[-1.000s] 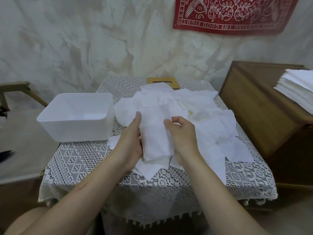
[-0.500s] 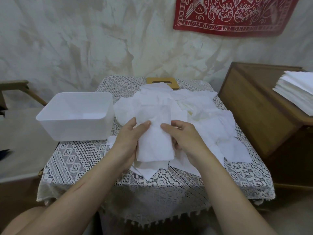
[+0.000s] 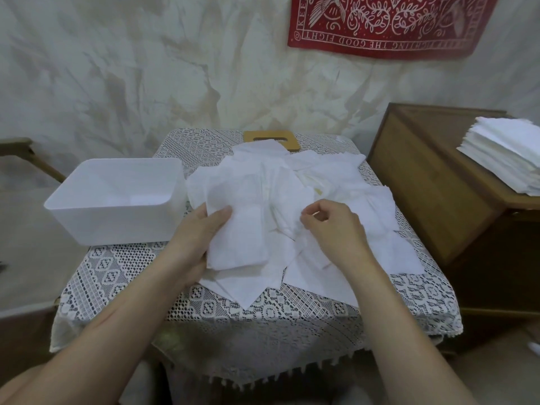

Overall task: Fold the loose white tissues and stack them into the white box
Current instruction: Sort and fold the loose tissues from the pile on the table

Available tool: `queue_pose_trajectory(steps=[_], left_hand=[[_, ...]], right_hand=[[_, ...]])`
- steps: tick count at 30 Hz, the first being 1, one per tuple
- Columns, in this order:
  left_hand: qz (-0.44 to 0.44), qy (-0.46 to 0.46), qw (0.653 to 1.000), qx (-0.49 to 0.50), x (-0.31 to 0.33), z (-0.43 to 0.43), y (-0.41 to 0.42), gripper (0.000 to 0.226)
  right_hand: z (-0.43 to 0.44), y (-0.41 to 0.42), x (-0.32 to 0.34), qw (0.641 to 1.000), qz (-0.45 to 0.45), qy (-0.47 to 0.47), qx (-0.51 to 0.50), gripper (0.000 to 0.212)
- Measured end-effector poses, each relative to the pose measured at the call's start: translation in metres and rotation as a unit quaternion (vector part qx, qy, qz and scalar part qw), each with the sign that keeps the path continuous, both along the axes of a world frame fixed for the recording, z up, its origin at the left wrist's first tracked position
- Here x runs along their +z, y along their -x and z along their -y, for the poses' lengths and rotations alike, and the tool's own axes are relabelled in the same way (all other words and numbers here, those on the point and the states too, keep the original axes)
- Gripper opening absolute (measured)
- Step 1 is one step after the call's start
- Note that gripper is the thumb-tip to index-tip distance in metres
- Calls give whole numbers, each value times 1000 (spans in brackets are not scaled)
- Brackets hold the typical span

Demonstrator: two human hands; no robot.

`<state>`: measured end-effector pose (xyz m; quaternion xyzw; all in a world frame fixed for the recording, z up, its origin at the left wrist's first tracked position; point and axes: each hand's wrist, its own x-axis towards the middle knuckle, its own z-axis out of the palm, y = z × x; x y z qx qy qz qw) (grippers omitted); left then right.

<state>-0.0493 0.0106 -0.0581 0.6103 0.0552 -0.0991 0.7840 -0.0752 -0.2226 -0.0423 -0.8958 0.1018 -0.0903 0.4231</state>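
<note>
Left hand (image 3: 201,238) gripped a folded tissue (image 3: 239,238) at its left edge, thumb on top, above the heap of loose tissues (image 3: 292,182) on the lace-covered tabletop (image 3: 122,276). Right hand (image 3: 336,229) was curled, fingertips pinched on a loose sheet in the heap just right of the folded one. White box (image 3: 117,217) stood open at the tabletop's left edge, beside the heap.

The red wall hanging (image 3: 388,24) is cut off by the top edge; its lettering is only partly legible. The tissue stack (image 3: 508,154) runs off the right edge. Loose tissues (image 3: 292,182) cover part of the wooden lid (image 3: 271,137). The white box (image 3: 117,203) interior is indistinct.
</note>
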Motion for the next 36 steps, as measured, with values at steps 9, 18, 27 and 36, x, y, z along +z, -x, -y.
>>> queue_pose_trajectory(steps=[9,18,27,36], left_hand=[[21,-36,999,10,-1,1,4,20],[29,-33,999,6,0,6,7,25],[37,-5,999,22,3,11,9,19],[45,5,999,14,5,7,10,22]], right_hand=[[-1,5,-13,984,-30,176,8,52],[23,-5,-4,991,-39,102,-78,36],[29,-5,14,990,100,-103,4,8],[27,-3,9,998,59,-25,-16,10]])
